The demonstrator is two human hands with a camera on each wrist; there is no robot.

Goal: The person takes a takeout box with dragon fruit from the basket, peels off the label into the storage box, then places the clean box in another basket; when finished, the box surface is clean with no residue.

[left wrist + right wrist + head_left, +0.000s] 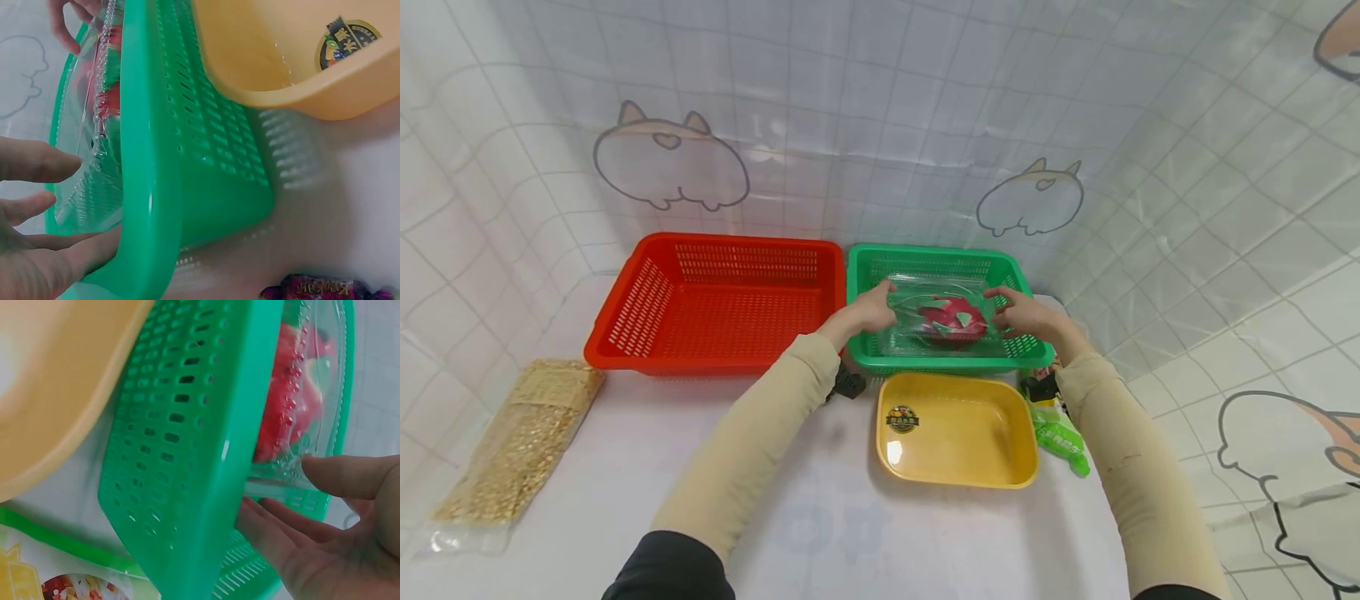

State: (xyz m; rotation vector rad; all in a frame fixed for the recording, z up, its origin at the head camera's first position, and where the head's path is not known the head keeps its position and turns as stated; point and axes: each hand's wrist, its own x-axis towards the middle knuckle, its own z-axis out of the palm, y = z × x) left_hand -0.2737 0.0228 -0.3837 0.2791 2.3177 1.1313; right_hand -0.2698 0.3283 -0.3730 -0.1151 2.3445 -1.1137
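A clear plastic clamshell box [936, 286] lies inside the green basket [940, 365], with a pink-red dragon fruit [953, 318] showing through its lid. My left hand [874, 308] is over the basket's left end, fingers spread beside the box. In the left wrist view its lower fingers reach past the green rim [153, 156]. At the opposite end my right hand [1026, 315] flanks the box. The right wrist view has that thumb [340, 475] right at the box's edge, while the other fingers extend down inside the basket.
Left of the green basket stands a red basket [737, 321]. A yellow tray [958, 433] sits in front, beside a green-and-white packet [1058, 433]. A bag of oats [520, 442] lies far left. A wrapped candy [322, 287] shows below the basket in the left wrist view.
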